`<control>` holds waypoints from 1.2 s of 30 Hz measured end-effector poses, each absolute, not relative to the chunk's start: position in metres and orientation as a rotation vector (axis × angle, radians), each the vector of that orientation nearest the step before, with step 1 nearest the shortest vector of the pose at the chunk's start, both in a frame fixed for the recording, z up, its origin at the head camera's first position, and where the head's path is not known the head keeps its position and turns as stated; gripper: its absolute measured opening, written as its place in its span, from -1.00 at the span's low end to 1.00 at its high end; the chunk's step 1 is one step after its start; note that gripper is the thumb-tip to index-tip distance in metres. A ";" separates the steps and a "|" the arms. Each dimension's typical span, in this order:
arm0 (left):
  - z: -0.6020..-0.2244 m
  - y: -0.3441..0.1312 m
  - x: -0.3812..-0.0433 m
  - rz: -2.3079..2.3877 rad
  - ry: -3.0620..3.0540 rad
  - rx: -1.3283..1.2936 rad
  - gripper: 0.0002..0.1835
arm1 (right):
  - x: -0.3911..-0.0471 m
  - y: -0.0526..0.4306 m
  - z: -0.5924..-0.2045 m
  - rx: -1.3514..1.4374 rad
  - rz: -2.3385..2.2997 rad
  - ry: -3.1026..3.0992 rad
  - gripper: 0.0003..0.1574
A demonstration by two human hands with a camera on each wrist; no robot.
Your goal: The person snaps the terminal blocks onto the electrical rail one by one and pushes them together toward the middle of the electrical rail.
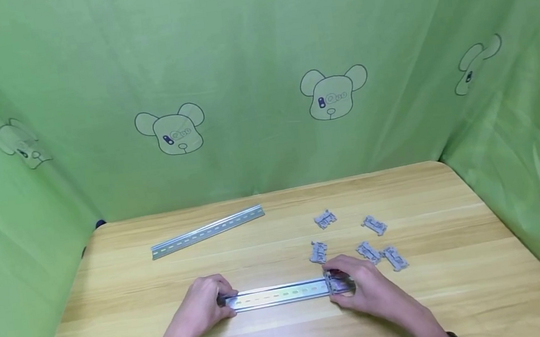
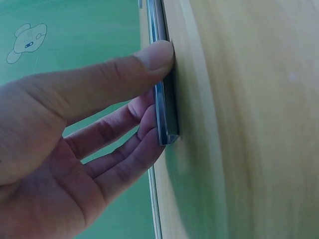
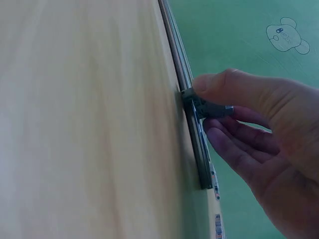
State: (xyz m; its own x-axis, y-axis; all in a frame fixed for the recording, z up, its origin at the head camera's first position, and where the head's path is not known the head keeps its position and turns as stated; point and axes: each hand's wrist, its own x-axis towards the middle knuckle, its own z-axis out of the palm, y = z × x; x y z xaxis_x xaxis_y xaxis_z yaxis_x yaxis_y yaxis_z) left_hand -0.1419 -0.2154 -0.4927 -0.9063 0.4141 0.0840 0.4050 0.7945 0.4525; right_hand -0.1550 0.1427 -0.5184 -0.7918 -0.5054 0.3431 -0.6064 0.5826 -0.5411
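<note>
A slotted metal DIN rail point(image 1: 280, 295) lies left to right on the table near the front. My left hand point(image 1: 203, 305) grips its left end, thumb on the near edge and fingers on the far edge; the left wrist view shows the thumb against the rail point(image 2: 159, 104). Toward the right end, my right hand point(image 1: 362, 283) pinches a grey terminal block clip point(image 1: 331, 283) that stands across the rail. In the right wrist view the clip point(image 3: 207, 107) sits against the rail between thumb and fingers. Whether it is latched cannot be seen.
Another slotted rail point(image 1: 207, 232) lies at an angle at the back left of the wooden table point(image 1: 460, 235). Several loose grey clips lie at the right, among them one clip point(image 1: 318, 252) close to my right hand. Green cloth point(image 1: 249, 81) hangs around the back and sides.
</note>
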 end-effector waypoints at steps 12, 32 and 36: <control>-0.494 -0.217 -0.142 0.766 2.953 0.656 -0.65 | -0.151 0.126 -0.512 1.003 1.044 -2.700 -0.30; -0.494 -0.214 -0.140 0.791 2.941 0.623 -0.66 | -0.157 0.062 -0.507 1.119 1.003 -2.765 -0.32; -0.493 -0.214 -0.140 0.803 2.939 0.637 -0.65 | -0.159 0.053 -0.507 1.135 1.035 -2.768 -0.32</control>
